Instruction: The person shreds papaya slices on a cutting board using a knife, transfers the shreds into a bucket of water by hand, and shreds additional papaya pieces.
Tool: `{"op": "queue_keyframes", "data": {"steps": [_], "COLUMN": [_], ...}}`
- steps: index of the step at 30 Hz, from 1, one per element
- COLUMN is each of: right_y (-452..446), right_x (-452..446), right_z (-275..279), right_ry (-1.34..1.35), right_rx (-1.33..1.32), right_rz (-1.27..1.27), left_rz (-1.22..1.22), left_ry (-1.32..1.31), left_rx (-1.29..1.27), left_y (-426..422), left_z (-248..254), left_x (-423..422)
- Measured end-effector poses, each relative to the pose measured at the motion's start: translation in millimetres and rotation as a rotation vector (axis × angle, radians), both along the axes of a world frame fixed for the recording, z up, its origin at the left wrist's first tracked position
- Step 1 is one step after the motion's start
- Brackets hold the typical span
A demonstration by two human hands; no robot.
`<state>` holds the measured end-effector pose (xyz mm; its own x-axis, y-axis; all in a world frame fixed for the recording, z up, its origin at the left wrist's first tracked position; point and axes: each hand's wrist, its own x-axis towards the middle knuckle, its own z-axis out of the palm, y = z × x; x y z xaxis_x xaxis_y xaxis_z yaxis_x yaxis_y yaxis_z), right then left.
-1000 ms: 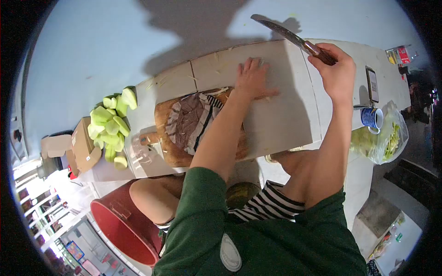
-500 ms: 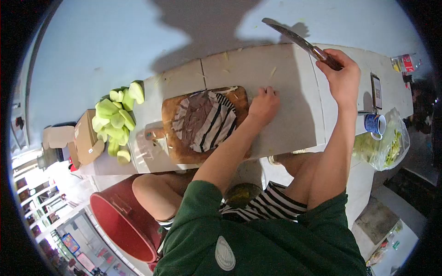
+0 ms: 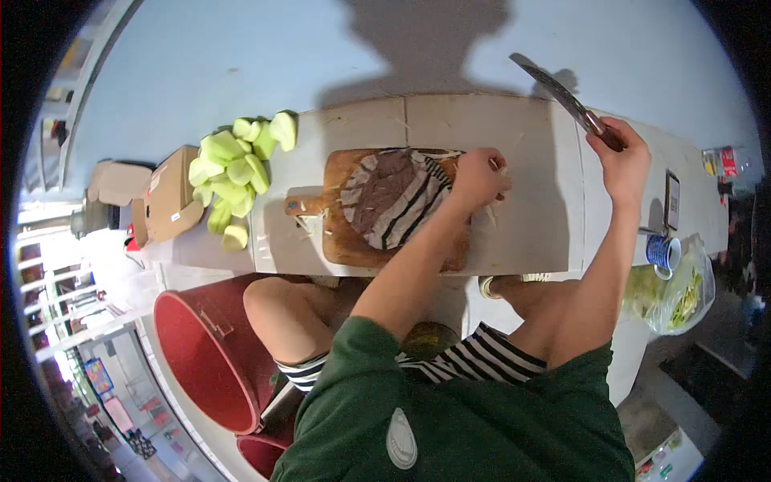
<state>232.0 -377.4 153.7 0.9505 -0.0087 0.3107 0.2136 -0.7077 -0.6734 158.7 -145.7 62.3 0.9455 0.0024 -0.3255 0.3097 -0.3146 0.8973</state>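
Note:
My right hand [image 3: 626, 165] grips a knife [image 3: 558, 91] by its brown handle, the blade raised and pointing up to the left over the back of the counter. My left hand [image 3: 482, 178] is closed just past the right edge of a wooden cutting board [image 3: 337, 247], with a few pale vegetable shreds [image 3: 492, 215] at and below its fingers. Spread over the board lies a striped cloth [image 3: 401, 201] with a brown patch. On the left, a pile of peeled light-green vegetable pieces [image 3: 233, 173] rests on the counter.
An opened cardboard box [image 3: 173, 197] stands left of the pile. To the right are a phone [image 3: 672, 201], a blue mug [image 3: 660, 253], a plastic bag of greens [image 3: 683, 297] and a bottle [image 3: 727, 161]. A red bin [image 3: 201, 353] is below the counter, beside my knee.
My view has shifted, so the counter sits differently in it. The left hand has closed its fingers around pale shreds beside the board. The knife stays raised in the right hand.

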Motion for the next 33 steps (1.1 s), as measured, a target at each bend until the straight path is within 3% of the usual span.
{"op": "queue_keyframes", "data": {"steps": [2, 4, 8, 9, 10, 11, 13, 15, 17, 19, 20, 21, 23, 27, 30, 33], "right_y": [2.5, 4.4, 14.0, 20.4, 27.0, 32.9, 38.9, 52.8, 71.3, 88.4, 93.4, 100.5, 112.3, 136.8, 144.6, 147.0], "right_x": [0.8, 5.1, 6.7, 3.2, -3.2, -6.9, -10.0, -22.7, -34.3, -48.0, -51.4, -57.9, -69.3, -107.3, -137.7, -156.3], "right_z": [-0.6, -6.8, -17.7, -16.9, -14.5, -13.1, -22.2, -22.6, -26.6, -28.0, -35.5, -37.0, -36.6, -29.0, -34.6, -45.1], "right_ry": [0.020, 0.033, 0.032, 0.025, 0.039, 0.051, 0.055, 0.088, 0.122, 0.172, 0.180, 0.178, 0.171, 0.263, 0.332, 0.404], "right_rx": [0.000, -0.007, -0.037, -0.042, -0.090, -0.138, -0.098, -0.112, -0.081, -0.092, -0.030, -0.041, -0.162, -0.263, -0.237, -0.373], "right_rz": [0.026, 0.026, 0.102, 0.132, 0.139, 0.144, 0.193, 0.245, 0.257, 0.297, 0.339, 0.351, 0.422, 0.453, 0.485, 0.517], "left_rz": [0.118, 0.221, 0.645, 0.713, 0.944, 1.043, 1.186, 1.334, 1.318, 1.330, 1.257, 1.239, 1.378, 1.429, 1.279, 1.120], "left_ry": [-0.089, -0.124, -0.324, -0.392, -0.437, -0.302, -0.468, -0.468, -0.486, -0.001, 0.214, 0.287, 0.147, 0.175, 0.091, 0.181], "left_rx": [-0.208, -0.051, -0.162, -0.115, -0.038, 0.150, 0.267, 0.357, 0.394, 0.271, 0.697, 0.829, 0.739, 0.572, 0.873, 0.717], "left_y": [41.8, 101.0, 244.5, 267.4, 282.6, 313.6, 349.0, 375.5, 387.1, 376.8, 374.8, 371.1, 369.7, 377.2, 381.7, 392.0], "left_z": [8.0, 62.7, 109.1, 136.6, 157.3, 174.1, 182.5, 174.3, 150.1, 135.4, 117.1, 107.4, 95.0, 98.2, 96.9, 106.0], "left_x": [-23.5, -65.3, -200.4, -240.7, -274.6, -318.3, -398.3, -466.7, -518.0, -538.3, -553.8, -564.5, -582.0, -597.0, -603.4, -605.7]}}
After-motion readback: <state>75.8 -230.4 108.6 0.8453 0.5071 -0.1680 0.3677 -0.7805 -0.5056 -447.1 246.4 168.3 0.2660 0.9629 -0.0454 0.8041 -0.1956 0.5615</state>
